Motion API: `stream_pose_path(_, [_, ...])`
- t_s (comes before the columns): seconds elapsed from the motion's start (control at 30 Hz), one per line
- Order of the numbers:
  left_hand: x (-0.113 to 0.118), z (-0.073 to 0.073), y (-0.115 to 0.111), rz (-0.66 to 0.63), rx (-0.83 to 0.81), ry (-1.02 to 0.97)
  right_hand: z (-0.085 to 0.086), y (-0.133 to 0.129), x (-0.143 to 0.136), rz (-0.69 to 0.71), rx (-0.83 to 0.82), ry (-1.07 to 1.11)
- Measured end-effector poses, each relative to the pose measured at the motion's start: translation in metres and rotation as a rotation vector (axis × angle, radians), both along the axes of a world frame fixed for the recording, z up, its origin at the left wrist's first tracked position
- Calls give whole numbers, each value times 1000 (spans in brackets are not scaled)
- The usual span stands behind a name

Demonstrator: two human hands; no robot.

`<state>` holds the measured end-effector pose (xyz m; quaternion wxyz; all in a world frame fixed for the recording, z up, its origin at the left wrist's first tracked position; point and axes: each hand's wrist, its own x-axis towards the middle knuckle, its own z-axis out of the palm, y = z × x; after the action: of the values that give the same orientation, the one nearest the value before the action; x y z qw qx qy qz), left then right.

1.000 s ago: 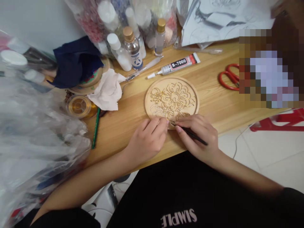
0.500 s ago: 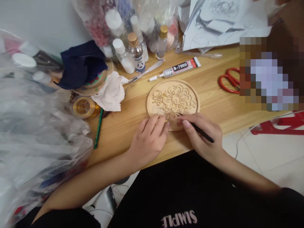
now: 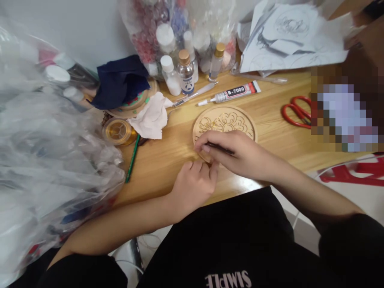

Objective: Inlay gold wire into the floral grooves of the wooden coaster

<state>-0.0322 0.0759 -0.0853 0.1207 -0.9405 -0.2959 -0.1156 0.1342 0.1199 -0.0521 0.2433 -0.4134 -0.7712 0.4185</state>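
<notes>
A round wooden plate [image 3: 255,127] with a raised rim lies on the table. Gold wire [image 3: 229,120] outlines a flower pattern on it; the lower part is hidden behind my hands. My right hand [image 3: 237,154] reaches over the plate's near side, its fingers closed around slim black tweezers [image 3: 220,148], whose tips are hidden. Just below, at the plate's near edge, my left hand [image 3: 195,182] is closed with curled fingers, thumb and fingertips close under the right hand. The wire between its fingers showed a moment earlier and is now covered.
Behind the plate lie a B-7000 glue tube [image 3: 237,93] and small bottles [image 3: 186,74]. Red-handled scissors [image 3: 295,112] are at the right. On the left are a gold wire spool [image 3: 119,131], a green pencil [image 3: 133,159], pale cloth [image 3: 151,118] and large plastic bags [image 3: 60,152].
My right hand has moved left across the plate with the tweezers, covering the lower pattern. My left hand's fingers have curled and sit slightly lower. The view has shifted a little.
</notes>
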Motion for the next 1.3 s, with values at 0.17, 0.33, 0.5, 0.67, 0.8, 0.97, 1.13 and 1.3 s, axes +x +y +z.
stream_pose_path(0.17, [-4, -2, -2, 22, -105, 60, 6, 26, -14, 273, -143, -150])
stream_pose_path(0.33, [-7, -5, -4, 7, -145, 84, 12, 44, -24, 457, -365, -235])
stream_pose_path(0.5, [-8, -7, -4, 17, -122, 97, 12, 49, -26, 423, -473, -254])
stream_pose_path(0.67, [-8, -10, -3, 1, -86, 68, 3, 48, -19, 362, -526, -123])
stream_pose_path(0.8, [-8, -9, -2, -12, -82, 67, -1, 46, -13, 361, -520, -45])
stream_pose_path(0.97, [-6, -6, 0, -17, -62, 24, -3, 40, -6, 392, -429, 24])
stream_pose_path(1.13, [-5, -5, 1, -11, -75, -6, -7, 32, 2, 369, -317, 51])
stream_pose_path(1.3, [-4, -4, 2, -9, -72, -47, -7, 17, 10, 332, -178, 85])
